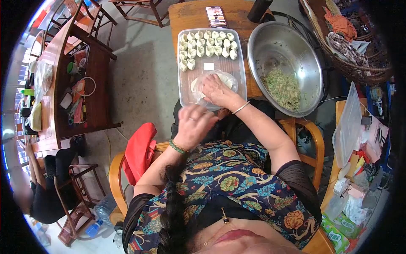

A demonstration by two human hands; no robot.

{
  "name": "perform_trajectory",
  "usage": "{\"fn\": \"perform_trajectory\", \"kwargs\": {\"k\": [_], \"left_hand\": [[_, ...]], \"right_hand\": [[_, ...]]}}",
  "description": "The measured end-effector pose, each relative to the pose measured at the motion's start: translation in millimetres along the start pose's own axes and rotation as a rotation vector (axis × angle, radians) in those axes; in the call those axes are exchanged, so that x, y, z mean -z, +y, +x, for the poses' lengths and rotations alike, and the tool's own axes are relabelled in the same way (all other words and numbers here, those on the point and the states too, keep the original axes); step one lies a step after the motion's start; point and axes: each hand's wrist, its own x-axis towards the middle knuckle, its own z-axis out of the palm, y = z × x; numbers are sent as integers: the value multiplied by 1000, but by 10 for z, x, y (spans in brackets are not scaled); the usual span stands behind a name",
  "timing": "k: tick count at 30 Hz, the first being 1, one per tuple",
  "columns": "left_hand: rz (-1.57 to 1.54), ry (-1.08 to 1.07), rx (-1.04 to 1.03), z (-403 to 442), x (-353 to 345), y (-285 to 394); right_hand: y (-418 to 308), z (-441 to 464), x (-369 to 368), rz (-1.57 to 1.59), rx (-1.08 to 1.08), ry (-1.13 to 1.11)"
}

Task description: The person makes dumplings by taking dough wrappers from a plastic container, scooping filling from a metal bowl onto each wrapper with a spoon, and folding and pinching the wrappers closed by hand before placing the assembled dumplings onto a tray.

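A clear plastic tray (182, 84) lies on the wooden table, with rows of folded dumplings (209, 42) in its far part. Near its front, my right hand (218, 89) reaches down onto pale round wrappers (230, 80) in a clear plastic bag; its fingers bend over them, and whether they grip one is hidden. My left hand (193, 125) is raised just off the tray's near left corner, fingers partly spread, nothing visible in it. Right of the tray stands a large metal bowl (311, 63) holding chopped green filling (282, 86).
A phone (216, 17) and a dark cylinder (259, 10) are at the table's far side. A wicker basket (359, 63) with cloths stands at the far right. A seated person (46, 182) is at the left, beside a wooden table (50, 127). Red cloth (139, 150) hangs by the chair.
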Motion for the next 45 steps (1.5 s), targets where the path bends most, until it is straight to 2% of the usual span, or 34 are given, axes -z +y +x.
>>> {"fn": "perform_trajectory", "kwargs": {"k": [1,2,4,6,8,13,15,16,19,21,22,23,28,30,34,36,42,45], "left_hand": [[5,-106,-39,-18,-33,29],[7,-106,-37,-35,-86,32],[209,-394,86,-54,-222,-29],[237,-369,111,-62,-314,-157],[230,-465,261,-87,-382,-269],[221,-437,277,-83,-394,-333],[83,-309,325,-87,-364,-347],[83,-313,333,-110,-370,-354],[52,-342,299,-120,-365,-358],[-32,-213,131,-78,-369,-328],[-30,-214,135,-77,-360,-339],[-28,-229,125,-73,-352,-350],[-25,-270,102,-171,-333,-426],[-44,-383,158,-278,-361,-474],[33,-329,252,-252,-381,-488],[137,-462,357,-174,-366,-445],[167,-406,307,-230,-354,-474],[166,-369,288,-284,-341,-480]], "right_hand": [[9,2,9,2,3,-1],[19,1,24,-19,20,28],[43,25,26,-41,40,58],[73,50,23,23,-5,-35],[70,63,16,63,-34,-17],[67,88,98,108,-37,16],[81,89,130,202,-100,-130],[90,78,119,209,-98,-135],[109,80,71,202,-90,-80],[113,89,35,182,-70,-30],[119,89,24,154,-54,23],[139,84,24,167,-70,-35],[105,48,15,181,-69,4],[106,29,-27,156,-75,15],[121,19,-80,213,-38,41],[90,27,-77,218,-39,44],[98,44,-17,247,-30,32],[114,39,-33,284,57,127]]}}
